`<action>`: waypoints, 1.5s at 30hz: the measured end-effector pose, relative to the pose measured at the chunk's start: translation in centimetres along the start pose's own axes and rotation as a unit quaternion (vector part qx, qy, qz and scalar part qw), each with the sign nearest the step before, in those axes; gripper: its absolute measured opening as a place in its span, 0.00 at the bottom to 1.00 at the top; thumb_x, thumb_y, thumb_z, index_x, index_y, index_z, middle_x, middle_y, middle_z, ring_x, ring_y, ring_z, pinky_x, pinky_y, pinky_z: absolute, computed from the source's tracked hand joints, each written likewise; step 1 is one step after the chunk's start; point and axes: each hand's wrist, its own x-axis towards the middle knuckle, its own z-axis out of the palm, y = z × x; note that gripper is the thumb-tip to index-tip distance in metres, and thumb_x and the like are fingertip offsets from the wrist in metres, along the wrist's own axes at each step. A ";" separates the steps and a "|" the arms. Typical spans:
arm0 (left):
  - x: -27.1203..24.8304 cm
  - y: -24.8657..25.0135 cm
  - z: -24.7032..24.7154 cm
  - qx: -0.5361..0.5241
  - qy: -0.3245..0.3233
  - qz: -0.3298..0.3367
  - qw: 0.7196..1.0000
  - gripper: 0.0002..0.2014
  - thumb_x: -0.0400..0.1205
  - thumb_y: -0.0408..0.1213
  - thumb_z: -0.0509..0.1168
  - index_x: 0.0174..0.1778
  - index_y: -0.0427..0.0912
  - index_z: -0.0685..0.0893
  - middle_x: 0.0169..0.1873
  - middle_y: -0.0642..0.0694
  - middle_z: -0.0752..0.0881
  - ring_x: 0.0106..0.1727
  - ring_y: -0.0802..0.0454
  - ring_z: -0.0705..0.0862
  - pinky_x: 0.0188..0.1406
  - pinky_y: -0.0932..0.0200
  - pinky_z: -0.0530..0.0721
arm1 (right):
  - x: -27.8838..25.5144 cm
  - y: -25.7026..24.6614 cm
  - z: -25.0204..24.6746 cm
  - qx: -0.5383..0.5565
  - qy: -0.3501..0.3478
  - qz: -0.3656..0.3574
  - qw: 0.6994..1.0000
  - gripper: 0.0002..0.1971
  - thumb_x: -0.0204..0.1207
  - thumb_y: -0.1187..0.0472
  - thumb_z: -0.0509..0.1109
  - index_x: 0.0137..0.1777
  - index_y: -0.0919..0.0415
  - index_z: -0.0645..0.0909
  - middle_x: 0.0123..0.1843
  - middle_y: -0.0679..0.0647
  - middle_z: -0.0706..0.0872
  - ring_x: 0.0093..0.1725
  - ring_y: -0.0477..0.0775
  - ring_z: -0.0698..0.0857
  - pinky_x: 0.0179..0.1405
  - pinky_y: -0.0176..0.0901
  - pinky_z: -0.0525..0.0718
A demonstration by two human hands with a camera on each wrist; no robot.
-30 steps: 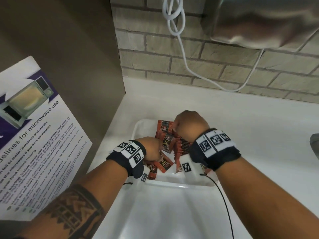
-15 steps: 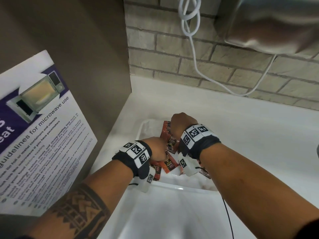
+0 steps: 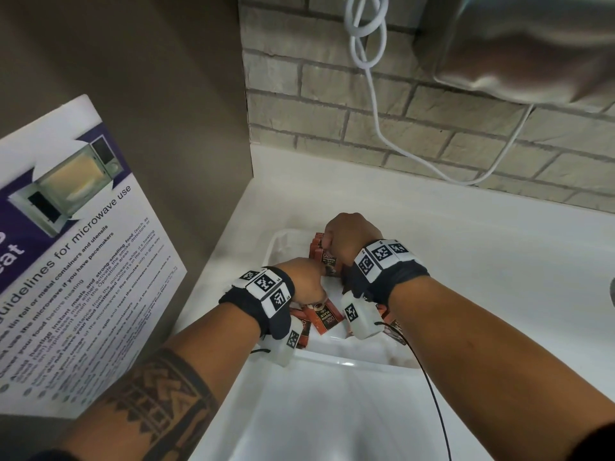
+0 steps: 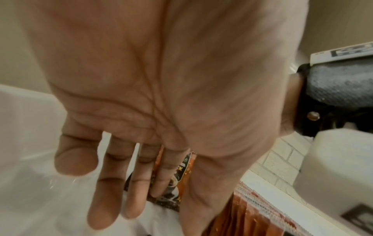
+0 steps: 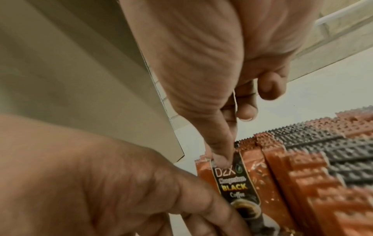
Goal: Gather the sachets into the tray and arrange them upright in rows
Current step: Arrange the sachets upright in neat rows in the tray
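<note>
Right wrist view: a glossy orange-and-black foil coffee sachet (image 5: 234, 183), saw-tooth crimped, fronts an upright row of matching sachets (image 5: 306, 175) in a white plastic tray (image 3: 346, 362). The right hand (image 5: 212, 71) pinches its top; the left hand (image 5: 101, 183) presses it, fingers straight.

— Where are you working here?
— A shared kitchenette or staff pantry, as I read it. The poster (image 3: 76, 261) on my left prints guidelines for microwave use.
— What else marks it?
— A white counter (image 3: 466, 261) meets a brick wall (image 3: 432, 138) at the far side; a white cable (image 3: 373, 104) hangs there, left of a steel appliance (image 3: 532, 54); coffee sachets (image 5: 238, 188) sit in my tray (image 3: 336, 362).
</note>
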 end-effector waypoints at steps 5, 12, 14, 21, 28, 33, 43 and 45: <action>0.1 0.2 0.0 0.007 0.001 0.007 1.000 0.20 0.84 0.44 0.67 0.70 0.40 0.81 0.59 0.41 0.87 0.58 0.44 0.84 0.56 0.54 0.83 | -0.1 0.4 -0.3 0.013 0.006 -0.003 1.000 0.10 0.74 0.68 0.70 0.48 0.56 0.91 0.49 0.51 0.90 0.48 0.54 0.89 0.51 0.50 0.91; 0.0 0.3 0.0 0.006 -0.006 0.002 1.000 0.25 0.85 0.46 0.66 0.76 0.39 0.78 0.65 0.40 0.85 0.64 0.43 0.84 0.64 0.50 0.84 | -0.4 0.8 -0.5 0.001 -0.004 -0.009 1.000 0.11 0.73 0.67 0.76 0.51 0.52 0.91 0.53 0.49 0.90 0.51 0.52 0.88 0.53 0.50 0.91; -0.1 0.4 0.0 0.007 -0.009 0.000 1.000 0.25 0.85 0.46 0.66 0.76 0.39 0.78 0.66 0.41 0.85 0.65 0.43 0.84 0.66 0.49 0.84 | -0.5 0.9 -0.7 0.008 0.005 -0.011 1.000 0.12 0.73 0.67 0.76 0.52 0.51 0.91 0.53 0.48 0.89 0.52 0.52 0.88 0.54 0.50 0.90; -0.6 0.8 -0.2 0.011 -0.011 -0.001 1.000 0.23 0.86 0.46 0.65 0.75 0.39 0.78 0.67 0.41 0.85 0.67 0.42 0.83 0.68 0.49 0.83 | -0.8 1.5 -1.4 0.012 0.016 -0.019 1.000 0.12 0.74 0.66 0.75 0.51 0.48 0.90 0.54 0.46 0.88 0.54 0.52 0.87 0.55 0.50 0.89; -1.0 1.1 -0.3 0.006 -0.011 0.001 1.000 0.28 0.88 0.46 0.64 0.83 0.41 0.71 0.75 0.42 0.79 0.73 0.43 0.79 0.72 0.52 0.79 | -1.0 2.2 -2.1 0.028 0.037 -0.021 0.999 0.12 0.73 0.67 0.73 0.43 0.45 0.89 0.48 0.44 0.87 0.47 0.47 0.84 0.43 0.41 0.84; -1.3 0.7 -0.4 0.001 0.000 -0.002 1.000 0.29 0.86 0.46 0.67 0.84 0.43 0.71 0.77 0.44 0.78 0.75 0.44 0.77 0.72 0.54 0.78 | -1.7 2.8 -3.2 0.049 0.061 -0.026 0.997 0.14 0.74 0.66 0.73 0.39 0.43 0.86 0.46 0.43 0.87 0.47 0.46 0.85 0.42 0.38 0.83; -2.2 0.6 0.4 0.068 -0.059 0.032 0.995 0.32 0.85 0.38 0.68 0.84 0.62 0.69 0.78 0.42 0.67 0.72 0.42 0.77 0.72 0.50 0.80 | -8.7 3.2 -3.9 0.155 0.116 -0.092 0.977 0.09 0.78 0.62 0.71 0.44 0.48 0.91 0.38 0.37 0.86 0.41 0.40 0.84 0.37 0.29 0.75; -2.0 0.8 0.6 0.109 -0.085 0.034 0.990 0.31 0.87 0.36 0.64 0.83 0.68 0.68 0.80 0.41 0.63 0.73 0.41 0.75 0.74 0.45 0.79 | -10.3 3.3 -3.0 0.180 0.116 -0.097 0.972 0.08 0.79 0.60 0.72 0.45 0.47 0.91 0.39 0.36 0.87 0.43 0.41 0.86 0.40 0.30 0.78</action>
